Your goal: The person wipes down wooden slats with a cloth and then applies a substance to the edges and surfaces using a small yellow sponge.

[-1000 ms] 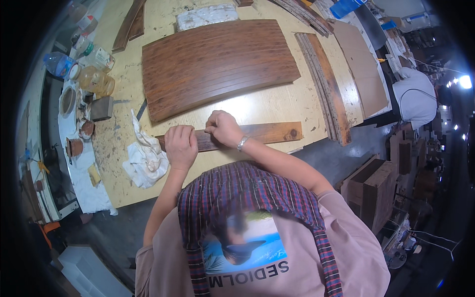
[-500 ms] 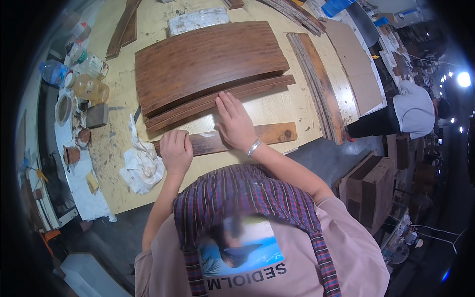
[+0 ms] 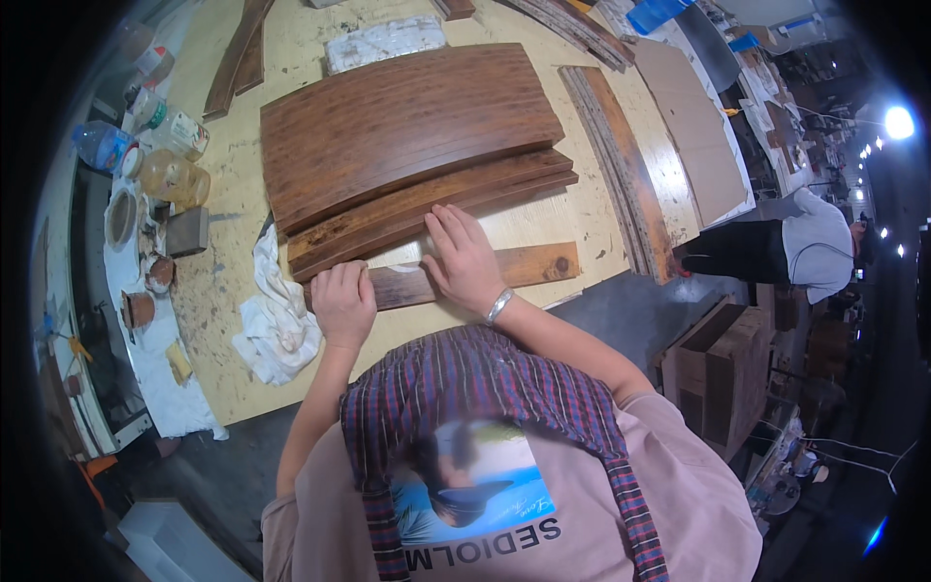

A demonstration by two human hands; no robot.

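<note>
Nearest: plaid cloth point(image 3: 485, 388) draped over shoulders, forearms rising from lower edge onto the surface point(image 3: 543, 209).

L hand point(image 3: 344, 301) closed into a loose fist, knuckles pressing down on left end of the knotted plank point(image 3: 529, 264); not wrapped round it, more pinning than grasping. R hand point(image 3: 465, 257) flat, fingers spread, palm on same plank approx mid-length, fingertips point(image 3: 441, 218) reaching past its far edge to touch the narrow dark strip point(image 3: 427, 209) just beyond. No grip closed on anything; both hands bearing down only. Silver bracelet point(image 3: 498, 305) on R wrist.

Key relation: knotted plank lies crosswise in front of body, long axis left-right, slightly tilted up to the right; knot near right end, free of both hands. Dark strip runs roughly parallel, directly beyond it, away from body, touching edge of the big stained panel point(image 3: 407, 121). R hand nearer the strip; L hand sits at plank's left end, near strip's left tip.

Left of L hand: crumpled white rag point(image 3: 276, 310), touching plank end or just beside, can't tell. Further left: sanding block point(image 3: 186, 231), small bowls, amber-liquid jar point(image 3: 175, 177), plastic bottles. Far right: long plank stack point(image 3: 626, 165), cardboard sheet point(image 3: 693, 116). Beyond surface edge, another person's white-shirted back point(image 3: 819, 242).
</note>
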